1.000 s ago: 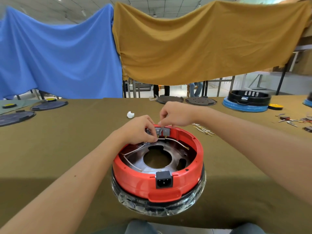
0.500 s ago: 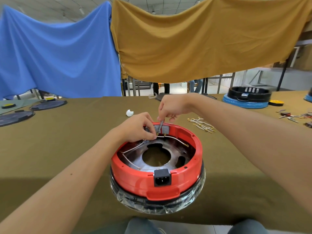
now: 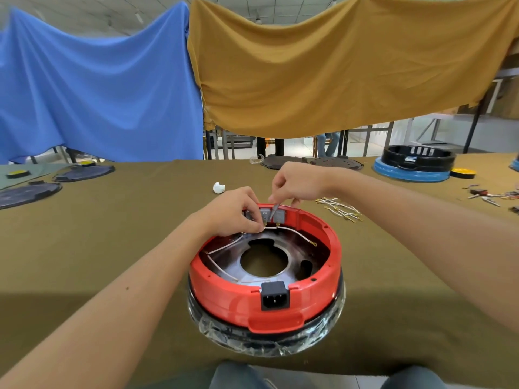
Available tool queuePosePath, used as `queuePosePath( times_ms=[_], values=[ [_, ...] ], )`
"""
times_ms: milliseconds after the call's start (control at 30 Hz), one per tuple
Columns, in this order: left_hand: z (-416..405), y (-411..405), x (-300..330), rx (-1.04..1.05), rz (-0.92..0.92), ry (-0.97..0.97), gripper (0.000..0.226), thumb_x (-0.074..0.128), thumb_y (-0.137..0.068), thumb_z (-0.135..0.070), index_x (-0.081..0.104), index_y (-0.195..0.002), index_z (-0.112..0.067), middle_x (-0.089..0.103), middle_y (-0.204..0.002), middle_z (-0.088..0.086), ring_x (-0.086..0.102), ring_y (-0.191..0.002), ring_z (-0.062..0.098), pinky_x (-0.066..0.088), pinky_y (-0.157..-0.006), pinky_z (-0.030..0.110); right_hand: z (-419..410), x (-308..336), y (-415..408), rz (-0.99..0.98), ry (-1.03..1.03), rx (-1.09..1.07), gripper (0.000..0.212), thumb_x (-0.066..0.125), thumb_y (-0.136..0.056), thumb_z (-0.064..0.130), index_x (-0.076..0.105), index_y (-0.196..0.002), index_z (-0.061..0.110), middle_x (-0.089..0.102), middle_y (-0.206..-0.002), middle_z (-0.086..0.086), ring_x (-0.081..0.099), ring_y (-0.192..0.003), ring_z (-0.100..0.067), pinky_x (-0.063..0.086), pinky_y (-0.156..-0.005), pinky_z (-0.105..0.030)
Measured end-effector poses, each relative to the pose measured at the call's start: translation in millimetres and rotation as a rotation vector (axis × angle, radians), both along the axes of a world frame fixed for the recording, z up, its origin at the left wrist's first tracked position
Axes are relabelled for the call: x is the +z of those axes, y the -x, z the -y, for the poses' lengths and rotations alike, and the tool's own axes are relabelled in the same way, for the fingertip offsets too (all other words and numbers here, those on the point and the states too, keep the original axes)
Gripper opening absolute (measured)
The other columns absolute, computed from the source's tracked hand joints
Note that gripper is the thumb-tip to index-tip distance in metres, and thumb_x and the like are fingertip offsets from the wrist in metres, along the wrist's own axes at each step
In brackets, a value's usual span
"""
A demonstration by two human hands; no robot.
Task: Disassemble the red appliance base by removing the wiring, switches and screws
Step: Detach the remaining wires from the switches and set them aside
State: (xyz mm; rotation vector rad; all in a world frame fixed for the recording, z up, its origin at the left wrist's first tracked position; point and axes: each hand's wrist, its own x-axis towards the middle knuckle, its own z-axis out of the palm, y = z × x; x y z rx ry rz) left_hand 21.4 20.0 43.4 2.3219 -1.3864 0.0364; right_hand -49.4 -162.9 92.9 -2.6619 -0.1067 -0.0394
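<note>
Red appliance base [image 3: 264, 304] mid-unwiring: left hand [image 3: 233, 211] pinching white wire [image 3: 292, 230], right hand [image 3: 297, 182] gripping grey tool [image 3: 273, 213]; next, freeing terminal.

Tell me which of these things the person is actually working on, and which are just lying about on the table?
In the job:
- red appliance base
- grey switches at its far wall
- white wires inside
- thin tool in the right hand
- left hand, pinching a wire end

Lying about:
- loose wire pile
- white plastic bit
- dark round lids
- black and blue base
</note>
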Motion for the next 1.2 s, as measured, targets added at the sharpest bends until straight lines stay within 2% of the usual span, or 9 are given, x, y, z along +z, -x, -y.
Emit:
queuePosePath(
  times_ms=[67,133,267,333,500,600,767,933,1200],
  values=[
    [1,0,0,-0.005,0.006,-0.003,0.006,0.078,-0.079,-0.02,0.077,-0.076,-0.026,0.053,-0.102,-0.01,0.058,-0.088,0.004,0.043,-0.08,0.019,5,-4,8,0.062,-0.029,-0.001,0.026,0.066,-0.094,0.016,0.066,-0.069,0.009,0.066,-0.061,0.017,0.065,-0.074,0.007,0.051,-0.057,-0.015],
    [1,-1,0,-0.004,0.012,-0.01,0.006,0.077,-0.079,-0.021,0.077,-0.076,-0.027,0.053,-0.102,-0.011,0.057,-0.087,0.002,0.042,-0.077,0.015,7,-8,15,0.118,-0.033,-0.01,0.026,0.068,-0.094,0.021,0.067,-0.071,0.009,0.068,-0.069,0.007,0.069,-0.073,-0.006,0.056,-0.058,-0.02],
    [1,-2,-2,-0.012,0.029,-0.02,0.003,0.077,-0.078,-0.022,0.077,-0.076,-0.025,0.053,-0.103,-0.012,0.051,-0.087,-0.013,0.037,-0.07,0.003,6,-16,32,0.203,-0.066,-0.047,0.022,0.069,-0.092,0.023,0.069,-0.076,0.007,0.065,-0.055,0.008,0.068,-0.056,-0.008,0.053,-0.055,-0.02],
    [1,-2,-2,-0.009,0.026,-0.012,0.002,0.077,-0.078,-0.024,0.076,-0.077,-0.025,0.054,-0.104,-0.012,0.053,-0.09,-0.009,0.038,-0.074,0.007,6,-21,40,0.233,-0.079,-0.093,0.02,0.069,-0.091,0.023,0.07,-0.077,0.009,0.066,-0.057,0.006,0.066,-0.054,-0.007,0.053,-0.056,-0.021],
    [-2,1,5,-0.005,0.011,0.011,0.013,0.073,-0.082,-0.025,0.061,-0.084,-0.025,0.057,-0.097,-0.001,0.056,-0.091,0.015,0.045,-0.086,0.034,6,-26,48,0.297,-0.022,-0.16,0.019,0.068,-0.09,0.028,0.068,-0.074,0.017,0.068,-0.068,0.006,0.065,-0.061,-0.006,0.054,-0.061,-0.025],
    [0,4,13,-0.052,0.04,-0.105,0.017,0.071,-0.083,-0.028,0.055,-0.088,-0.031,0.049,-0.102,-0.002,0.053,-0.087,0.011,0.042,-0.08,0.03,4,-28,47,0.314,0.046,-0.154,0.019,0.066,-0.093,0.031,0.068,-0.078,0.019,0.065,-0.078,0.012,0.061,-0.07,0.0,0.046,-0.061,-0.018],
    [10,10,10,-0.089,0.101,-0.129,0.006,0.073,-0.083,-0.029,0.069,-0.087,-0.03,0.045,-0.118,-0.005,0.055,-0.102,0.011,0.045,-0.095,0.031,1,-31,47,0.31,0.099,-0.13,0.02,0.065,-0.094,0.03,0.063,-0.076,0.024,0.061,-0.077,0.013,0.057,-0.071,0.001,0.038,-0.057,-0.014],
    [14,11,0,-0.05,0.102,-0.107,0.003,0.072,-0.085,-0.027,0.075,-0.087,-0.026,0.053,-0.112,-0.006,0.058,-0.089,0.009,0.047,-0.09,0.038,-3,-30,48,0.303,0.212,-0.085,0.017,0.061,-0.096,0.032,0.065,-0.085,0.02,0.064,-0.086,0.005,0.057,-0.079,-0.01,0.039,-0.061,-0.022],
    [12,14,0,0.016,0.064,-0.08,0.008,0.072,-0.085,-0.037,0.075,-0.091,-0.032,0.052,-0.112,-0.012,0.058,-0.095,0.008,0.049,-0.088,0.041,-10,-17,42,0.226,0.29,-0.074,0.019,0.06,-0.096,0.029,0.06,-0.077,0.024,0.065,-0.083,0.006,0.064,-0.084,-0.016,0.053,-0.076,-0.034]
  ],
)
